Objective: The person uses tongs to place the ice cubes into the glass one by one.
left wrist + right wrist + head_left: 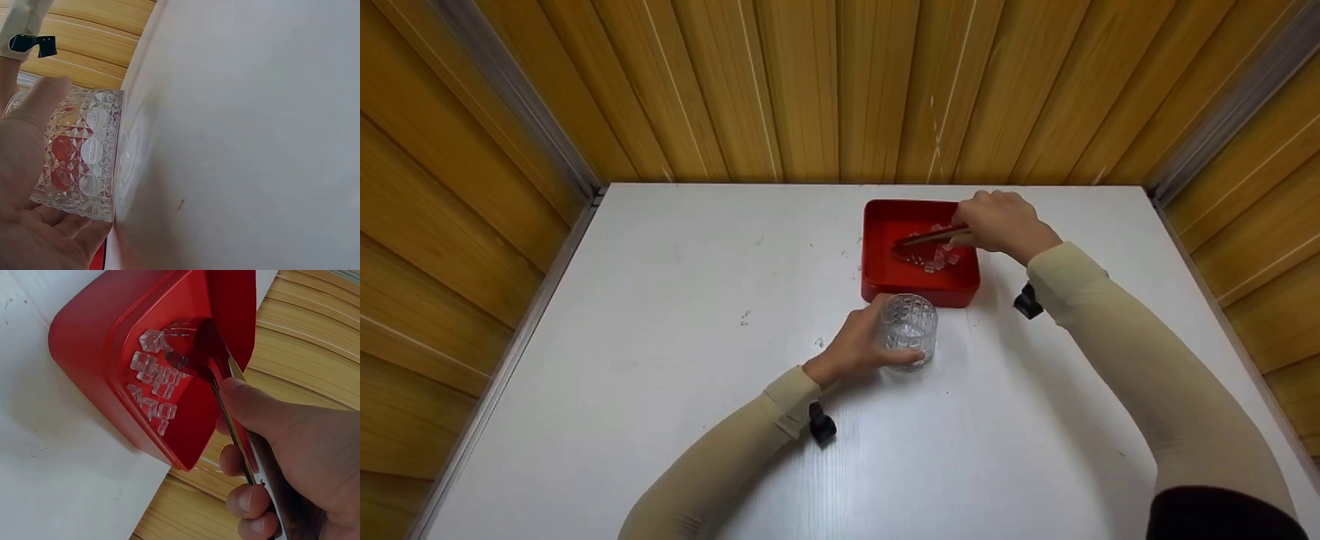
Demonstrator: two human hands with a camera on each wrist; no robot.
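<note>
My left hand (855,345) is wrapped round a clear cut-glass tumbler (910,330), which stands upright on the table close to the tray's near side. In the left wrist view, the thumb and fingers lie on either side of the faceted glass (84,152). My right hand (1001,225) grips metal serving tongs (247,450) over a square red tray (877,255). One tong tip is tined like a fork, the other rounded. Several clear ice-like cubes (160,377) lie inside the tray. The tines touch or nearly touch one cube; whether it is pinched I cannot tell.
The white table (697,300) reaches back to a wood-patterned panel wall (802,90), with further panels at left and right. Small dark marks (745,318) dot the tabletop left of the tray. A black wrist mount (821,426) sits below the left cuff.
</note>
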